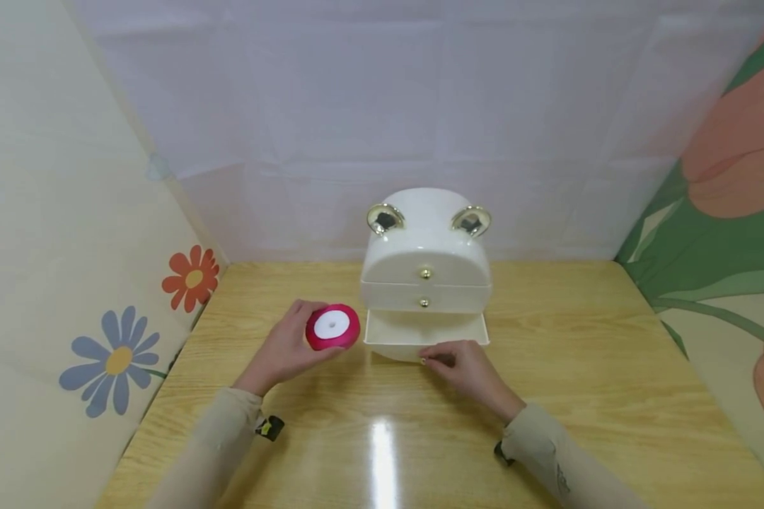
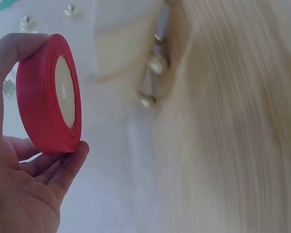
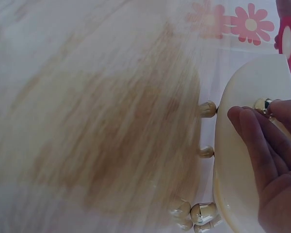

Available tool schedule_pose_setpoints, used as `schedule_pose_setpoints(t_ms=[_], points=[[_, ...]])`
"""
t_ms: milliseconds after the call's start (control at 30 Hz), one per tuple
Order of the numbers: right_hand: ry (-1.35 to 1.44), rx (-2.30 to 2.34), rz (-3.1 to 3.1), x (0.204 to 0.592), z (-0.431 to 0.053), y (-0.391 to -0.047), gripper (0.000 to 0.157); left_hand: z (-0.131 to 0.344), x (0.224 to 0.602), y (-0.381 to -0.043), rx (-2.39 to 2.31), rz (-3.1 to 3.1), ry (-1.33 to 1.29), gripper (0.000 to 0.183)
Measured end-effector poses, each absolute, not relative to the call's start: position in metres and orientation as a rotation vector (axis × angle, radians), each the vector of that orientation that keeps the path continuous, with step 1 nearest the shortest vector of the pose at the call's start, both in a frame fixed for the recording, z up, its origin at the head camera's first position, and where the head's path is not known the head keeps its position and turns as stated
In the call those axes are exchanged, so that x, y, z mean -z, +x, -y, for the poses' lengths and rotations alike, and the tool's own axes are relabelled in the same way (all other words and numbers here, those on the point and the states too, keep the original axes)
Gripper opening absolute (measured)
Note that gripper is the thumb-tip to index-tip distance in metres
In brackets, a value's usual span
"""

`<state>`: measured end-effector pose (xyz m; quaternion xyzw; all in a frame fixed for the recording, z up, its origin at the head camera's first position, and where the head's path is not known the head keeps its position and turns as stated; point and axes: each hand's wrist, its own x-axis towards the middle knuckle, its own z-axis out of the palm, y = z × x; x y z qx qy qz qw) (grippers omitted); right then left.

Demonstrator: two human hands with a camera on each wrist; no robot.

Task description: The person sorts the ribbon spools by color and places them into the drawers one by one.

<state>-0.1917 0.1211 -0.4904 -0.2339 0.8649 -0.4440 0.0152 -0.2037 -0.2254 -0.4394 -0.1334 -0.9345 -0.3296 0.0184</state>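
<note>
A roll of pink-red ribbon (image 1: 332, 326) on a white core is held between the thumb and fingers of my left hand (image 1: 291, 346), above the table and left of a white storage box (image 1: 428, 237). In the left wrist view the ribbon roll (image 2: 43, 97) stands nearly on edge in the grip. My right hand (image 1: 467, 371) pinches the gold knob (image 3: 263, 106) of the bottom drawer (image 1: 395, 351), which is pulled out. No object shows inside that drawer. The two upper drawers, each with a gold knob (image 1: 425, 273), are closed.
The box has two gold-rimmed, ear-like rounds (image 1: 385, 218) on top and small gold feet (image 3: 208, 109) beneath. It stands near the back of a wooden table (image 1: 566, 339). A pale cloth (image 1: 331, 127) hangs behind, and flower-printed panels (image 1: 117, 360) flank both sides.
</note>
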Motion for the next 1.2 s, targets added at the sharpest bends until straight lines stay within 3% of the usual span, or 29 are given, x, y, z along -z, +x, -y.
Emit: schedule_pose_setpoints(t_ms=[333,1200], points=[[-0.723,1.355,-2.709,0.491,-0.122,-0.191,0.015,0.202,0.433,-0.194,1.101,2.882,-0.492,0.079],[-0.616,1.345,-2.688,0.487,-0.119,-0.191,0.016,0.163,0.442,-0.207,1.042,2.913,-0.651,0.083]])
